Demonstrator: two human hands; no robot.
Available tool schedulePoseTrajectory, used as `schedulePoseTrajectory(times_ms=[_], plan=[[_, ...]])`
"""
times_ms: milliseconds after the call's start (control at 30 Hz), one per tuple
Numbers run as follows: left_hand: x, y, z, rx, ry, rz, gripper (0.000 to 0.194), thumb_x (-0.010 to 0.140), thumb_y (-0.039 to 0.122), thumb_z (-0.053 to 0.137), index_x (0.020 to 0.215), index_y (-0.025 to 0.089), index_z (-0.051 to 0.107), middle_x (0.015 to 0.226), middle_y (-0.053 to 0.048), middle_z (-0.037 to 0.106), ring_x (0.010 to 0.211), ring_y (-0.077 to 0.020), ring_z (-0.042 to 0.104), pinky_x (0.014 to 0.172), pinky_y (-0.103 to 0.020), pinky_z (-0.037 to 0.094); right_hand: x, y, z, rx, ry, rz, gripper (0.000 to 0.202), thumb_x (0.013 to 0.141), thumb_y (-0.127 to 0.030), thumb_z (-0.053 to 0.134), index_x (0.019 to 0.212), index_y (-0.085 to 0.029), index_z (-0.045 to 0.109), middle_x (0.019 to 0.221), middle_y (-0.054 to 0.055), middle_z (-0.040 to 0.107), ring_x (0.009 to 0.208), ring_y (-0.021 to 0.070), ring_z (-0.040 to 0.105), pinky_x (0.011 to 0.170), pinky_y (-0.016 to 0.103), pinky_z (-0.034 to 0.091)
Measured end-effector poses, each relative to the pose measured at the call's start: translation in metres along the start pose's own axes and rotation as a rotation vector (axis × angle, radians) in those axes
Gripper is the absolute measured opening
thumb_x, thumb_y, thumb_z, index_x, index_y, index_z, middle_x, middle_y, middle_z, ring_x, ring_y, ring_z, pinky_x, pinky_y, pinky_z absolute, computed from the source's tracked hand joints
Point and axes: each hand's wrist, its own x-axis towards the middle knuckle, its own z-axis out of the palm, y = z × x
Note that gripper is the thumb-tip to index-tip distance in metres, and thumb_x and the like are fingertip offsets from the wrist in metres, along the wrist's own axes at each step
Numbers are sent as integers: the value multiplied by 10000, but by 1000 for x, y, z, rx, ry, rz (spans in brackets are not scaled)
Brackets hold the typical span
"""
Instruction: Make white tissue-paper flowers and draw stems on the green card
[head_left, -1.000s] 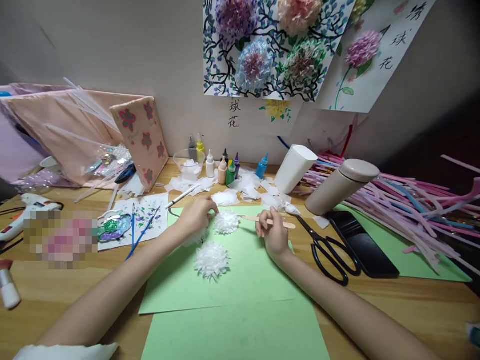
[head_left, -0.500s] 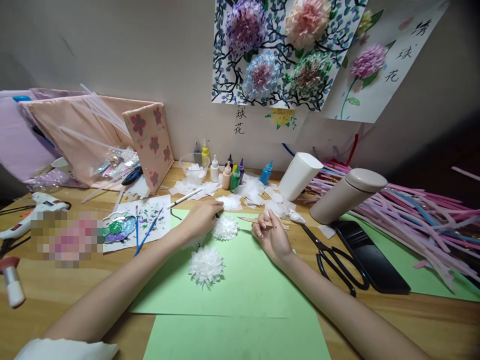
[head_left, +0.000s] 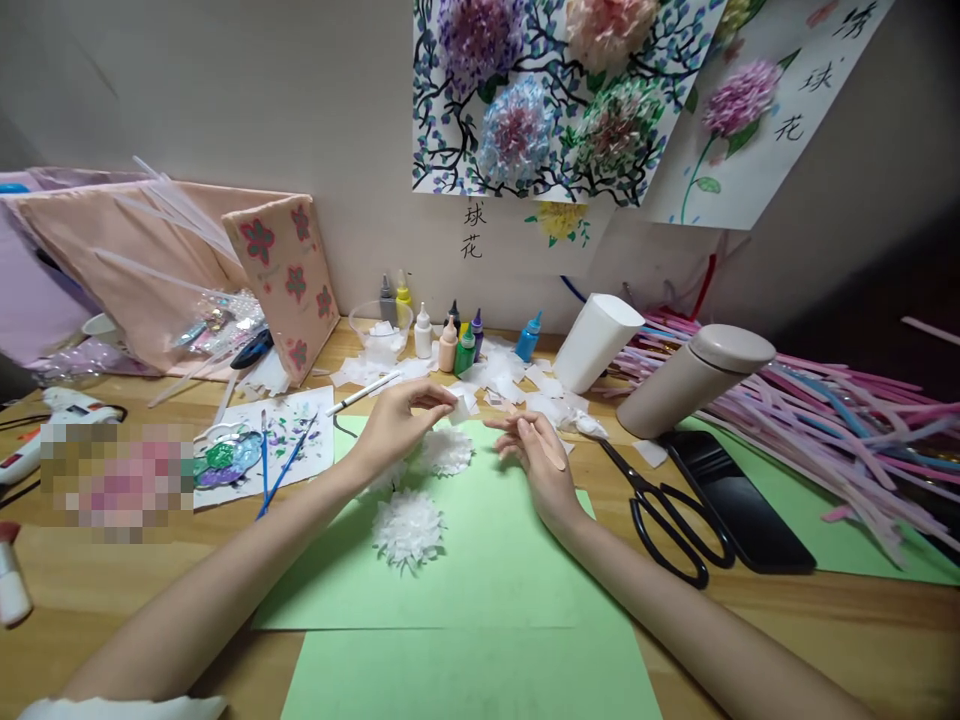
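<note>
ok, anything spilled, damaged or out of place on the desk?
No clear damage. White paper pieces lie scattered around the paint bottles, outside the clear bowl; untidy, though possibly just working stock. The paint-spotted white sheet under the blue brushes looks messy, probably from ordinary use. A pixelated patch at far left hides what's there.

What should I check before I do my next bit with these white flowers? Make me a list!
1. Left hand holding the paper square: ok, pinched at the fingertips.
2. Right hand holding the wooden stick: ok.
3. Front flower and back flower on the green paper: ok.
4. Scissors put down: ok, lying right of the green paper under the hands.
5. Loose paper all in the bowl: not ok, lots lies outside it.
6. Glue on the stick: cannot tell.
</note>
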Motion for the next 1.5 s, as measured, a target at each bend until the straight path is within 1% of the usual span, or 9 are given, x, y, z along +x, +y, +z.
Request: schedulePoseTrajectory(times_ms=[100, 200, 300, 467, 567, 700, 833, 1200, 1500], plan=[[-1, 6, 5, -192, -28, -112, 228, 715, 328, 640, 827, 131, 623, 852, -62, 675, 754, -154, 631, 725, -292, 530, -2, -5, 2, -90, -32, -37, 190, 870, -400, 455, 863, -216, 500, 1025, 68, 639, 798, 157, 615, 730, 310, 499], [-4, 11, 10, -269, -84, -166, 272, 662, 318, 692, 831, 124, 605, 839, -63, 668, 727, -145, 632, 703, -283, 538, -5, -7, 2, -149, -123, -26, 185, 802, -374, 573, 786, -210, 489, 1058, 77, 633, 877, 186, 620, 786, 345, 492], [-7, 13, 13, -235, -122, -115, 264, 674, 316, 682, 850, 135, 603, 825, -47, 659, 723, -134, 625, 707, -277, 536, -7, -5, 2, -172, -188, -15, 244, 720, -336, 670, 705, -206, 464, 994, 77, 653, 894, 212, 618, 770, 368, 495], [-10, 10, 15, -133, -157, -28, 256, 725, 334, 635, 892, 146, 588, 798, -29, 639, 719, -127, 610, 691, -261, 524, -8, 1, 0, -200, -141, -58, 273, 688, -304, 699, 645, -195, 452, 797, 42, 650, 741, 176, 622, 691, 316, 494], [-11, 9, 15, 9, -131, 53, 194, 777, 281, 581, 926, 157, 573, 842, -31, 626, 745, -120, 594, 697, -248, 498, -7, 0, 0, -213, -123, -51, 268, 682, -294, 704, 643, -192, 459, 769, 31, 639, 716, 162, 615, 676, 294, 486], [-15, 12, 17, 426, -54, 268, 142, 837, 235, 492, 932, 170, 575, 904, -51, 592, 798, -141, 559, 673, -254, 436, -6, -1, 1, -208, -79, -33, 272, 707, -317, 679, 677, -200, 436, 757, 18, 620, 695, 153, 612, 660, 286, 487], [-19, 14, 22, 638, -171, 368, 187, 863, 270, 449, 930, 169, 591, 869, -61, 590, 739, -142, 546, 588, -232, 380, -5, 1, 1, -172, -92, 5, 273, 720, -358, 661, 698, -204, 436, 756, 16, 619, 700, 160, 628, 678, 300, 500], [-23, 12, 28, 770, -149, 320, 245, 850, 325, 438, 745, 162, 589, 749, -30, 596, 611, -113, 511, 485, -229, 281, -10, -5, 2, -99, -295, 24, 207, 787, -291, 582, 714, -219, 401, 943, 56, 656, 851, 179, 631, 806, 357, 472], [-25, 16, 29, 721, -161, 205, 223, 804, 310, 471, 697, 160, 597, 726, -18, 599, 563, -99, 497, 453, -227, 245, -11, -3, 0, -114, -313, 5, 238, 774, -309, 596, 707, -230, 382, 923, 69, 675, 843, 207, 645, 779, 373, 479]])
